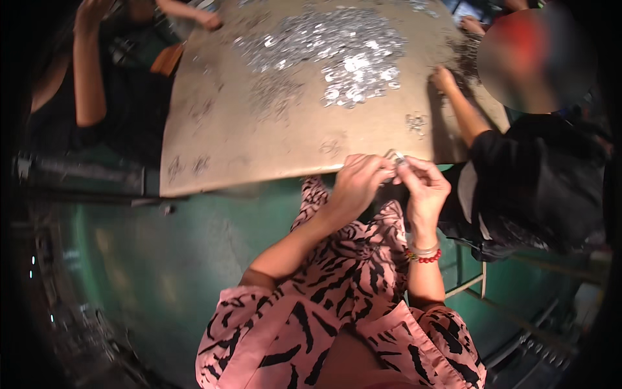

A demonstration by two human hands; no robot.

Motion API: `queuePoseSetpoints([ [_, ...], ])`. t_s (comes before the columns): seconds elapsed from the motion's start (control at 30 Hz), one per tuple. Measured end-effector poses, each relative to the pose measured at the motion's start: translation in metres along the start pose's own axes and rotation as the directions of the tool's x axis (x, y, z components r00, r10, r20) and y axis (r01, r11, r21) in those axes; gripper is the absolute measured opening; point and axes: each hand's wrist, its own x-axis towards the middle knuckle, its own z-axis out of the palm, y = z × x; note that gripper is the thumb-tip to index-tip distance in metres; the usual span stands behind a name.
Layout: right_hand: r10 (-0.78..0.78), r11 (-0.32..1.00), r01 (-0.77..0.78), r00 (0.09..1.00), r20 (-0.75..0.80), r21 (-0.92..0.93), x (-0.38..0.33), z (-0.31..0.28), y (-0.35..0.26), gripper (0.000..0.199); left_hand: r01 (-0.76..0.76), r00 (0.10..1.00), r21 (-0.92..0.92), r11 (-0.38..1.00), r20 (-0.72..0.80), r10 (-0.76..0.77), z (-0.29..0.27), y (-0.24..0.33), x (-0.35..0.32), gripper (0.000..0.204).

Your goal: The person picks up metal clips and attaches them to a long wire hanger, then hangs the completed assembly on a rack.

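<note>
Just past the near edge of the table [253, 146], my two hands meet with fingertips close together. My right hand [424, 188] is closed in a pinch on a small shiny metal piece [394, 155]. My left hand [358, 183] is closed too, its fingertips at the same piece; how they grip it is partly hidden. The piece is too small to name its kind. A large heap of flat shiny metal pieces [324, 42] covers the far middle of the table, with a thinner scatter of darker pieces [275, 94] in front of it.
Small clusters of thin pieces [188, 165] lie near the front left corner, and another cluster [416, 123] lies at the right. A co-worker's hand [444, 79] rests on the right side. Another person's hand [210, 21] is at the far left edge.
</note>
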Motion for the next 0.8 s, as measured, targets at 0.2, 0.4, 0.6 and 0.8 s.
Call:
queuePoseSetpoints([
  [0.2,0.011,0.976,-0.013,1.0,0.01,0.217,-0.013,0.019,0.006,0.016,0.131,0.991,-0.008,0.991,0.021,-0.131,-0.016,-0.007,-0.031,0.016],
  [0.4,0.071,0.979,-0.077,0.997,0.039,0.189,-0.016,0.003,0.01,0.014,0.526,0.85,0.246,0.814,-0.19,-0.491,-0.065,-0.073,-0.001,0.036],
  [0.6,0.139,0.977,-0.161,0.978,0.154,0.143,-0.009,0.001,0.005,0.011,0.468,0.842,0.767,0.439,-0.236,-0.486,-0.1,-0.189,0.013,0.03],
  [0.8,0.154,0.96,-0.189,0.973,0.172,0.205,-0.004,0.006,0.007,0.013,0.234,0.961,0.81,0.538,-0.107,-0.257,-0.1,-0.166,0.028,0.016],
])
